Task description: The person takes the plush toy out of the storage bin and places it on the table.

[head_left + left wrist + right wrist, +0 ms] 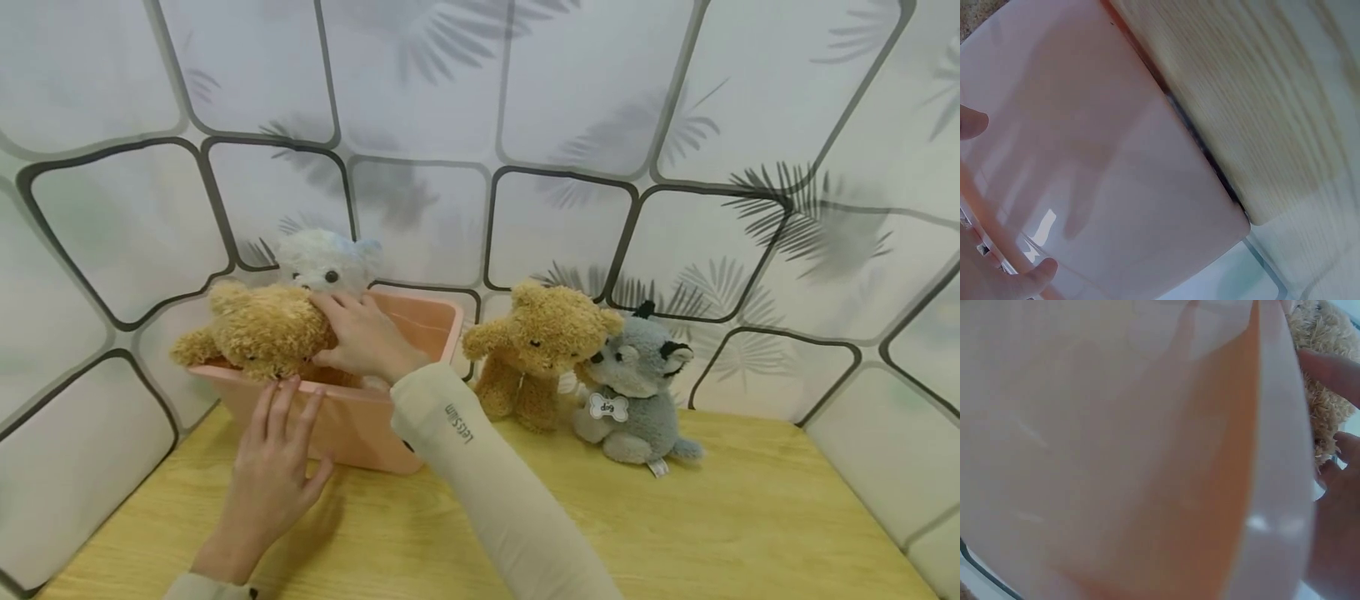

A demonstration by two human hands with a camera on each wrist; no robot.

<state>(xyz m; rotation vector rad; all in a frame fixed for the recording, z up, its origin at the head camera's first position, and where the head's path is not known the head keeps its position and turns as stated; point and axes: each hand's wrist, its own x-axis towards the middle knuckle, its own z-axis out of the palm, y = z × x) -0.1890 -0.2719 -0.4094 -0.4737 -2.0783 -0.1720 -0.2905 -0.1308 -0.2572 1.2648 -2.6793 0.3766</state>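
Observation:
A tan teddy bear lies face-down across the left part of a pink plastic bin, one arm hanging over the rim. My right hand reaches over the bin and grips the bear's right end between thumb and fingers. In the right wrist view, its fingers touch the curly fur beyond the bin wall. Straight fingers of my left hand rest at the front rim just below the bear's muzzle. Behind it, a white teddy bear sticks up from the back of the bin.
Right of the bin, a second tan teddy bear leans against a grey plush husky with a bone-shaped tag. They are on a wood-patterned table. A patterned backdrop stands close behind and at both sides.

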